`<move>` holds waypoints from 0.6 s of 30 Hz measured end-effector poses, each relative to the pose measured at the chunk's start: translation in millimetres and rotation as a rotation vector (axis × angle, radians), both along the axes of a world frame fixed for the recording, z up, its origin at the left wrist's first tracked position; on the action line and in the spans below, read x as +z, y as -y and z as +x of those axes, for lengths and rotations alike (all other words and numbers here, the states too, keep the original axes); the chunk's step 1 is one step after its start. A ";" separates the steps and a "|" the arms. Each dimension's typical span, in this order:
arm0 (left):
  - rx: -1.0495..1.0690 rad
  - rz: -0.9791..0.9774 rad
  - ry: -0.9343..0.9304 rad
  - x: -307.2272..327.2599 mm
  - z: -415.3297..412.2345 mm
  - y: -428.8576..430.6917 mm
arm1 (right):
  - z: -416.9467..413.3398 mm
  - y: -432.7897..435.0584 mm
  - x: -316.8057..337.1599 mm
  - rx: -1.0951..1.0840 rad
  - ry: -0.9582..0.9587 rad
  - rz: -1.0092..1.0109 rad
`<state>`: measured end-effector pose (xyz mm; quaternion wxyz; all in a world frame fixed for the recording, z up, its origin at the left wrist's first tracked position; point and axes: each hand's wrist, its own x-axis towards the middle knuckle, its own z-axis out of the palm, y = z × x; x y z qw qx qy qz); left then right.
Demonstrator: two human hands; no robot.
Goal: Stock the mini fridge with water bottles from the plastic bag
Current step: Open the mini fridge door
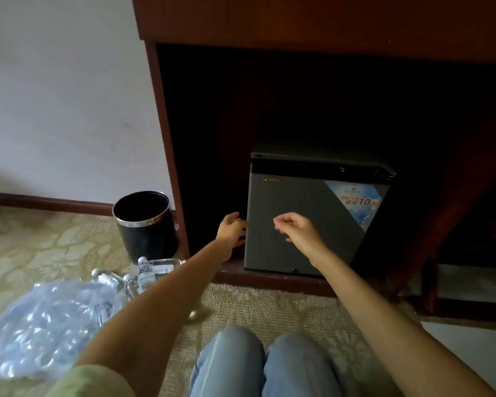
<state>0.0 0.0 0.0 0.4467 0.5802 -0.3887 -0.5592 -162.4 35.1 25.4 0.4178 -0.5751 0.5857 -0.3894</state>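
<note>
A grey mini fridge (pixel 304 224) stands with its door closed inside a dark wooden cabinet recess. My left hand (pixel 231 229) reaches its left door edge, fingers curled round that edge. My right hand (pixel 297 229) hovers in front of the door, fingers loosely curled, holding nothing. A clear plastic bag (pixel 40 322) with water bottles lies on the carpet at the lower left. Several loose water bottles (pixel 145 275) lie just beyond it, near the cabinet.
A black waste bin (pixel 146 224) with a metal band stands left of the cabinet post (pixel 169 156). The wooden cabinet top (pixel 327 21) overhangs the recess. My knees in jeans (pixel 264 365) are on the patterned carpet in front of the fridge.
</note>
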 end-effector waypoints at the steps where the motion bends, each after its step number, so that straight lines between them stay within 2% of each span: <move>1: -0.009 -0.009 0.006 0.9 -2.9 7.1 | -0.2 9.0 -0.1 -0.029 -0.023 -0.041; 5: -0.063 -0.053 0.013 2.0 -14.2 43.2 | -0.3 44.9 5.8 -0.117 -0.113 -0.189; 10: -0.069 -0.153 0.002 14.8 -21.8 86.0 | 9.9 93.1 16.0 -0.235 -0.448 -0.478; 14: -0.073 -0.151 0.006 17.4 -20.6 111.0 | 21.5 122.7 17.0 -0.256 -0.569 -0.555; 18: -0.107 -0.120 0.014 13.1 -17.5 125.4 | 32.7 141.4 10.4 -0.225 -0.636 -0.551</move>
